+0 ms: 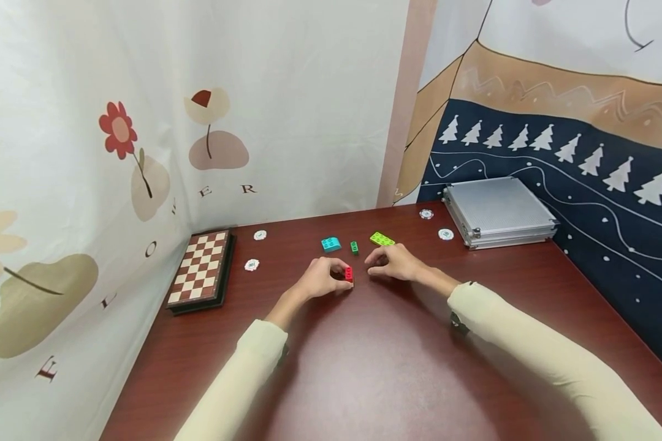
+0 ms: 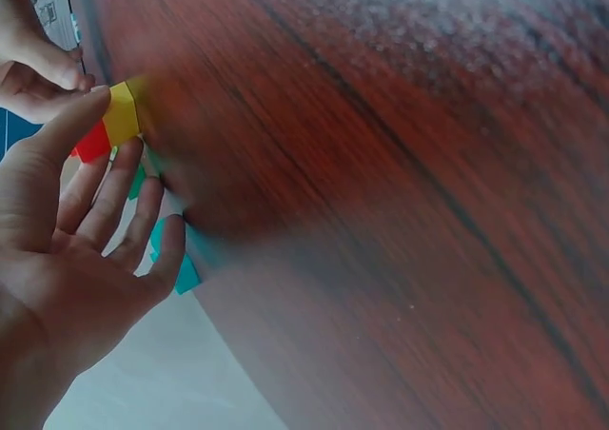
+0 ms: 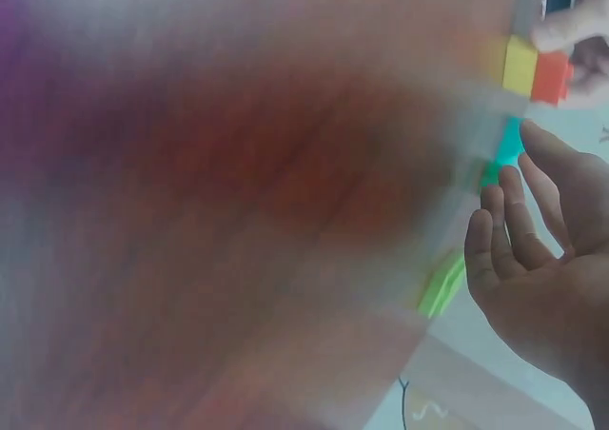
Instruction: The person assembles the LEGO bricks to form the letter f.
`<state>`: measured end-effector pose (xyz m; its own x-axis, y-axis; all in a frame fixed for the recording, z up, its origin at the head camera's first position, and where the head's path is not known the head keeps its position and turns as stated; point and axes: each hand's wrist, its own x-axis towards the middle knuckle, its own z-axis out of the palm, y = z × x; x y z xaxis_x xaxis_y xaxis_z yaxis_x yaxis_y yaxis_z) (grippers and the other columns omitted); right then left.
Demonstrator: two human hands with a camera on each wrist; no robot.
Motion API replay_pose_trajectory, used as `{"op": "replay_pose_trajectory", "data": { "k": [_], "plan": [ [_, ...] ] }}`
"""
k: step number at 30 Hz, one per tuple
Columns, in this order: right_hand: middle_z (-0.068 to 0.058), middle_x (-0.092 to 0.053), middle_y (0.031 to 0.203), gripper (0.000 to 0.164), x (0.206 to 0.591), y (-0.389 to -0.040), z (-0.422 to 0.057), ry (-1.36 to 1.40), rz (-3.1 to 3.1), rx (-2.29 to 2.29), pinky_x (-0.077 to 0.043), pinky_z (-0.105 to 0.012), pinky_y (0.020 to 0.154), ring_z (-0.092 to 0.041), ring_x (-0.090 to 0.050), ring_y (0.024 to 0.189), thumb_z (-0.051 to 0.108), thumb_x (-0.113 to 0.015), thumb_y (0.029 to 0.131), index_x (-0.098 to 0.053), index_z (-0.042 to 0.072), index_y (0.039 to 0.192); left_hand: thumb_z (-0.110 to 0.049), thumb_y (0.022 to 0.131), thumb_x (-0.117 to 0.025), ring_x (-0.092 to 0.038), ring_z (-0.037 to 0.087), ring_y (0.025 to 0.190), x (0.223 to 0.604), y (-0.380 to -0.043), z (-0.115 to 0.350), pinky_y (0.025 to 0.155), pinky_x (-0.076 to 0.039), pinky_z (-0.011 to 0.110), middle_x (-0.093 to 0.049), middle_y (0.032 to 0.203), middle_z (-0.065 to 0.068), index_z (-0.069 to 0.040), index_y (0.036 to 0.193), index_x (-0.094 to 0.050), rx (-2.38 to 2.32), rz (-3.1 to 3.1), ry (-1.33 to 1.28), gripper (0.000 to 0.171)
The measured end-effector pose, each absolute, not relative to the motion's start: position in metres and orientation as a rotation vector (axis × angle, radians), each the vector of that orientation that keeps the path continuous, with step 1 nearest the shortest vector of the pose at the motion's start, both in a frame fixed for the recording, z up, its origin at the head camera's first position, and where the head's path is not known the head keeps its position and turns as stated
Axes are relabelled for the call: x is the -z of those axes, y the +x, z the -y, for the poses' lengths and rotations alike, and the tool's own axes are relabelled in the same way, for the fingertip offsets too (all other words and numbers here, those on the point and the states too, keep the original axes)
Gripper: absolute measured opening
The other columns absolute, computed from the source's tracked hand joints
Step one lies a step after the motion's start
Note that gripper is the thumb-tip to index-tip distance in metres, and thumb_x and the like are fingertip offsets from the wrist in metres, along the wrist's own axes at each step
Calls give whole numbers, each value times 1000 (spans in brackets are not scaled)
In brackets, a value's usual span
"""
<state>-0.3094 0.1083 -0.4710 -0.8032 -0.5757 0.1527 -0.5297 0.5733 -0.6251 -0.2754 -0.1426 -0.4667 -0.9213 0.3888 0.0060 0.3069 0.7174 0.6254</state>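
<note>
With thumb and fingers, my left hand pinches a red toy brick stacked on a yellow brick, which shows in both wrist views. Facing it from the right, my right hand holds nothing; its fingers are loosely bent above the table. Just beyond the hands lie a turquoise brick with a curved end, a narrow green brick and a flat lime green brick. The lime one is nearest to the right hand's knuckles.
A checkered game board lies at the table's left edge. A silver case sits at the back right. White chips lie on both sides, one near the board and another by the case. Printed curtains stand behind.
</note>
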Motion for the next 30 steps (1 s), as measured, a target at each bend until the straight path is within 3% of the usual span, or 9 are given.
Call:
{"op": "replay_pose_trajectory", "data": {
  "k": [14,30],
  "plan": [
    [-19,-75,115,31,454,-350,-141,-777,-2890,1095,-53,-49,95,-34,-68,108,13,-82,91,-76,-2,118,-24,83,-91,-65,17,95,467,-276,144,86,-56,32,-74,99,0,-10,113,-76,-999,-2774,558,37],
    [-24,-68,130,58,476,-374,-134,-623,-2861,1030,-51,-49,103,-36,-64,119,24,-84,90,-64,-6,136,-29,82,-91,-68,17,103,468,-274,150,93,-56,35,-76,111,2,-11,125,-74,-1036,-2772,619,49]
  ]
}}
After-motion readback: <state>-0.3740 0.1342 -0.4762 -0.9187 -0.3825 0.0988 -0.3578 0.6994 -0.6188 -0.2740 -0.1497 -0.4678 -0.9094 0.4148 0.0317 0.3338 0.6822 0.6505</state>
